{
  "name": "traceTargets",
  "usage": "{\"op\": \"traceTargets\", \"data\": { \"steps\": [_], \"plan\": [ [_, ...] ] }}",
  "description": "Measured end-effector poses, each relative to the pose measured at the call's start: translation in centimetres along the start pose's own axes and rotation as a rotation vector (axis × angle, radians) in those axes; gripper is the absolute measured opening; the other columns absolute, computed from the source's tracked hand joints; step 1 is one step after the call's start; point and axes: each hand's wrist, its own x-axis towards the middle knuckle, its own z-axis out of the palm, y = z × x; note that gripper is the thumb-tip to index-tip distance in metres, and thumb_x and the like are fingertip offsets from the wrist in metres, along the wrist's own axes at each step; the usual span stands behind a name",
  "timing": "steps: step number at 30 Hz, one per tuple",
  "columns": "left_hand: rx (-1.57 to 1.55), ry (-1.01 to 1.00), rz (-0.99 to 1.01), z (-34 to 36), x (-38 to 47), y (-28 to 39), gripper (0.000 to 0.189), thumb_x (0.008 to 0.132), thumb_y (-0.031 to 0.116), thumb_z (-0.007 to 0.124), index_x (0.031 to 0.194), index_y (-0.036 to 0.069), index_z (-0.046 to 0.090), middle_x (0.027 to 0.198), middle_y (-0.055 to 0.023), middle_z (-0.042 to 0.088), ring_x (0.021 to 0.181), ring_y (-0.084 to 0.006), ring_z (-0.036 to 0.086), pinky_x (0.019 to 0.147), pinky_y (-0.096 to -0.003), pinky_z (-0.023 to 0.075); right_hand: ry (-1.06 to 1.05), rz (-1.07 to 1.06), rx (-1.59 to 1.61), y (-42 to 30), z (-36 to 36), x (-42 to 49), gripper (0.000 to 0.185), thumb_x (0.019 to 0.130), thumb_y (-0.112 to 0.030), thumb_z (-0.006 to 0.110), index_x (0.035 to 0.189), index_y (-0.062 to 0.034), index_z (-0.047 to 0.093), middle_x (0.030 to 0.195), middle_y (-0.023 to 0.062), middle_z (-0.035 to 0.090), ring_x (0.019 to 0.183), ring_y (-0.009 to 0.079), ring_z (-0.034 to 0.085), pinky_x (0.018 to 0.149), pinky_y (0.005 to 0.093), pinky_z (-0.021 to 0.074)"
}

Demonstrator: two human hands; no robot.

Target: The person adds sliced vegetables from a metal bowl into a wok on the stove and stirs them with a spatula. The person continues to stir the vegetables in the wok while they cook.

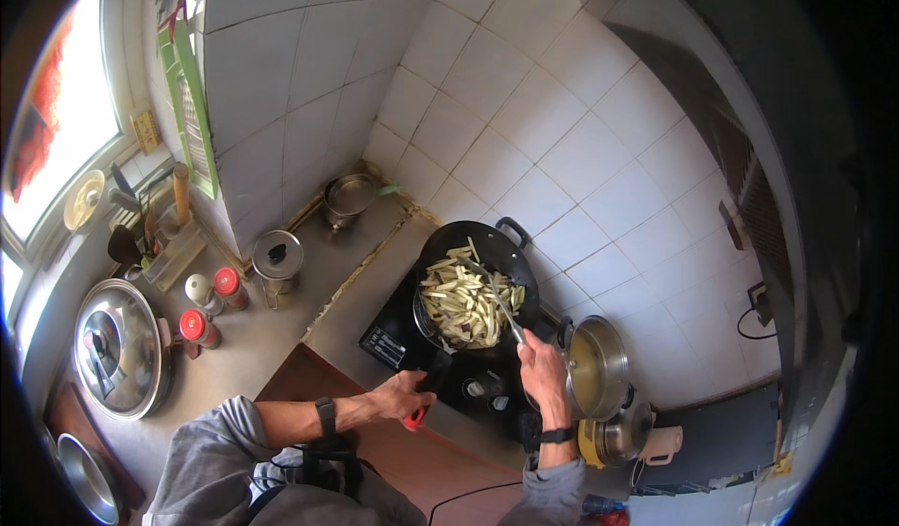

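Note:
A black wok (520,266) sits on a black gas cooktop (484,375), filled with sliced eggplant strips (467,298). My left hand (404,398) is closed around the wok's long handle (415,418), whose red end shows below the fingers. My right hand (542,366) grips a metal spatula (506,308) by its shaft, slanting up and left into the wok. The spatula's head lies among the strips, partly hidden.
Right of the cooktop stands a steel pot (604,364) with yellowish liquid. A lidded steel pot (625,435) is below it. Red-capped jars (199,328), a large lid (119,350) and a small saucepan (349,196) stand on the left counter. Tiled wall (541,146) rises behind.

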Motion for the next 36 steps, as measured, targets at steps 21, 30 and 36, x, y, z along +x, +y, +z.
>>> {"op": "traceTargets", "data": {
  "steps": [21,30,36],
  "plan": [
    [0.081,0.074,0.132,0.2,0.7,-1.3,0.041,0.110,0.033,0.082,0.120,-0.005,0.072,0.091,-0.0182,0.080,0.083,-0.0271,0.077,0.077,-0.0479,0.0625,-0.189,0.549,0.952,4.0,5.8,1.8,0.035,0.127,-0.042,0.061,0.124,-0.0113,0.077,0.073,-0.0011,0.062,0.049,0.0098,0.051,0.042,0.0332,0.0464],
    [0.144,0.046,0.111,0.3,-0.2,0.5,0.050,0.114,0.034,0.082,0.132,-0.010,0.066,0.094,-0.0174,0.079,0.089,-0.0241,0.078,0.077,-0.0448,0.0630,-0.022,0.086,0.316,1.3,1.0,-4.2,0.039,0.122,-0.036,0.064,0.149,-0.0124,0.081,0.085,0.0215,0.079,0.069,0.0384,0.077,0.066,0.0529,0.0608],
    [0.026,0.003,0.063,0.4,-0.1,0.0,0.048,0.111,0.033,0.082,0.126,-0.010,0.069,0.096,-0.0198,0.080,0.091,-0.0284,0.080,0.079,-0.0467,0.0632,0.181,-0.037,0.025,1.0,-2.5,-10.3,0.042,0.119,-0.032,0.068,0.155,-0.0131,0.080,0.114,0.0263,0.086,0.106,0.0521,0.081,0.093,0.0627,0.0632]
  ]
}}
